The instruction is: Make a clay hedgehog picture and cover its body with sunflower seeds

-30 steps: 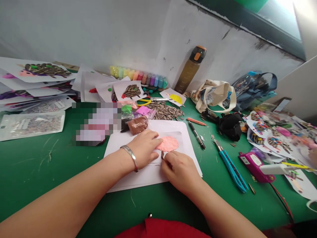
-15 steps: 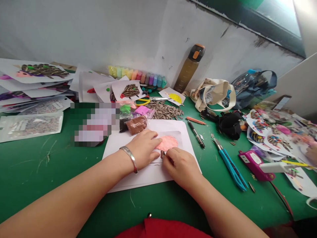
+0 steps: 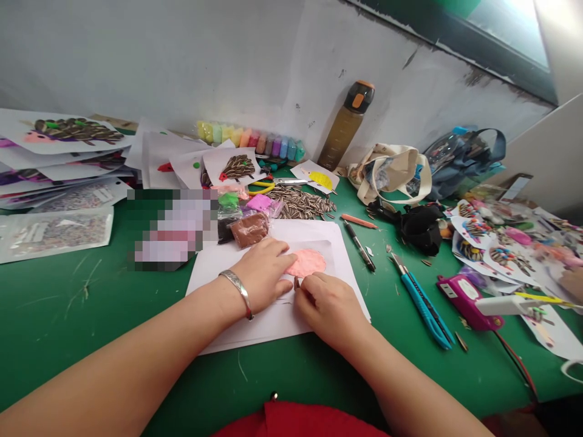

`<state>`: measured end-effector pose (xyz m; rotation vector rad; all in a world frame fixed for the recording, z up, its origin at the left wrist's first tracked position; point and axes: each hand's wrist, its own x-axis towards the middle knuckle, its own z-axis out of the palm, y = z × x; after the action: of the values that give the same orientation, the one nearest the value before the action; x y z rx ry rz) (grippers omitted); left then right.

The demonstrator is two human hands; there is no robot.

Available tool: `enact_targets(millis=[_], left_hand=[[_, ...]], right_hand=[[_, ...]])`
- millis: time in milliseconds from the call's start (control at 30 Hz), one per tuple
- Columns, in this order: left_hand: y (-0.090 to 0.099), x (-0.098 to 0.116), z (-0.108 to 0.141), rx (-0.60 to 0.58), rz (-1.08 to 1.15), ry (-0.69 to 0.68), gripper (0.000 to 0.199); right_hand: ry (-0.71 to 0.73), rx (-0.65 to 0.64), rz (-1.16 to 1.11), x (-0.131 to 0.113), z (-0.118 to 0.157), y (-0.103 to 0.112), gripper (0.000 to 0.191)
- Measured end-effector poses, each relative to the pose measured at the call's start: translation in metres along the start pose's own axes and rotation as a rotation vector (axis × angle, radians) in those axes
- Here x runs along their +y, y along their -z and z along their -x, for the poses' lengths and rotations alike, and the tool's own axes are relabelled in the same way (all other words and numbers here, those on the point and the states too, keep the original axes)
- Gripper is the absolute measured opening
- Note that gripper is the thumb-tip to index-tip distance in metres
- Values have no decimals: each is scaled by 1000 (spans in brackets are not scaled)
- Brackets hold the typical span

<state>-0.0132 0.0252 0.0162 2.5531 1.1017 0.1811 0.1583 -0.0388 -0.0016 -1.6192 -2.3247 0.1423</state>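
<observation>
A flattened oval of salmon-pink modelling clay (image 3: pixel 307 262) lies on a sheet of paper (image 3: pixel 218 261) in front of me. My left hand (image 3: pixel 264 276) rests on the sheet, fingers stretched out, the index fingertip at the clay's left edge. Just below the oval, my right hand (image 3: pixel 330 303) is closed in a pinch at a small dark brown piece (image 3: pixel 296 283). Whether that piece is clay or a seed is unclear, as the fingers partly cover it. Behind the sheet are a bag of brown clay (image 3: pixel 250 230) and a heap of striped sunflower seeds (image 3: pixel 303 203).
To the right lie a pen (image 3: pixel 359 246), an orange pencil (image 3: pixel 359 221), a blue utility knife (image 3: pixel 426 309) and a magenta device (image 3: pixel 469 302). Seed-covered pictures (image 3: pixel 77 130) are stacked at left. A bottle (image 3: pixel 344 127) stands by the wall; another person's hand (image 3: pixel 574 282) shows at the far right.
The fingers of my right hand have shifted slightly up and left around the small brown piece. My left hand stays in place on the sheet.
</observation>
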Motion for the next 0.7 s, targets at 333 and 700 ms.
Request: enact_targets(millis=[333, 700], left_hand=[[-1, -2, 0, 19, 24, -13, 35], [0, 0, 0, 4, 14, 0, 34]], right_hand=[[-15, -22, -13, -3, 4, 3, 24], [-17, -51, -95, -3, 2, 5, 23]])
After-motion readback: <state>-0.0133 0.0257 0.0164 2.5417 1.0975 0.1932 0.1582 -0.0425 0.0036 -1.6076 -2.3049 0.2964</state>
